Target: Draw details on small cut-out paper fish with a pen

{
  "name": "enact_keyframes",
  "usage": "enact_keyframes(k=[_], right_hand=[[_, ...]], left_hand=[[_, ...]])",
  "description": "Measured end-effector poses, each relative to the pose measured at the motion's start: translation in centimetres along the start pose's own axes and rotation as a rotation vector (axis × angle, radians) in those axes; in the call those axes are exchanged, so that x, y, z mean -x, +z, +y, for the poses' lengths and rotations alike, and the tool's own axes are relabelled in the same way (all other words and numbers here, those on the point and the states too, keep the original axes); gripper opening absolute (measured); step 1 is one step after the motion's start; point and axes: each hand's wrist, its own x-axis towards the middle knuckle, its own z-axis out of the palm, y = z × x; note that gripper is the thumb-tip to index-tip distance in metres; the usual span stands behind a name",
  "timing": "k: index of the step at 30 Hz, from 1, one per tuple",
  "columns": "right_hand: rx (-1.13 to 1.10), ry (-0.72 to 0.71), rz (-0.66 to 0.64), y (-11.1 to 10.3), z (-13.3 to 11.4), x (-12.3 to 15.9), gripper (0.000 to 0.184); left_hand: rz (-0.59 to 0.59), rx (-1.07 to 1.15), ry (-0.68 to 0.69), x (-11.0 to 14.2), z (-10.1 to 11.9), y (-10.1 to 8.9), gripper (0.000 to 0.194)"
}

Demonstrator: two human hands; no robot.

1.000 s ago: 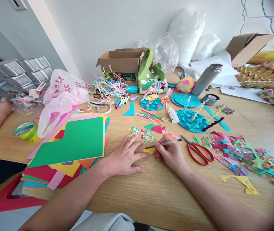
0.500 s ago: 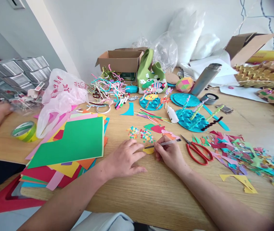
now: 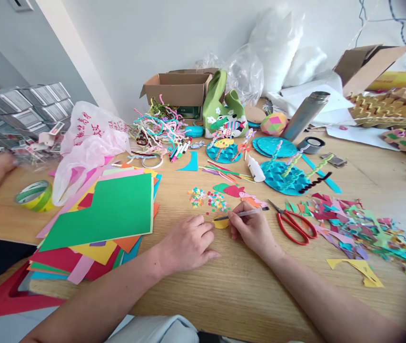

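In the head view my right hand [image 3: 252, 226] pinches a slim grey pen [image 3: 249, 212], its dark tip at the small yellow paper piece [image 3: 221, 222] on the table. My left hand [image 3: 192, 242] rests on the wood left of that piece, fingers curled in and thumb pointing right; its palm is hidden, and I see nothing in it. Beyond the hands lie piles of coloured paper dots [image 3: 217, 201] and paper fish cut-outs [image 3: 234, 191]. Red-handled scissors [image 3: 295, 224] lie slightly spread, right of my right hand.
Stacked coloured paper [image 3: 117, 209] lies left, near green tape [image 3: 34, 194]. Paper scraps [image 3: 360, 228] spread at the right. Behind stand a glue bottle [image 3: 256, 169], blue craft discs [image 3: 284, 178], a metal flask [image 3: 306, 116] and pipe cleaners [image 3: 158, 128]. Another person's hand [image 3: 1, 161] is far left.
My left hand has drawn back from the yellow piece, and its fingers have gone from spread flat to curled. My right hand and the pen have stayed nearly in place.
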Motion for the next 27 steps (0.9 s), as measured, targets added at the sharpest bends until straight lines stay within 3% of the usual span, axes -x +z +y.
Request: enact_keyframes(k=[27], right_hand=[[0.023,0.029,0.005,0.07,-0.45,-0.01,0.037]], left_hand=[[-0.048,0.027,-0.02,0.11,0.02,-0.41,0.031]])
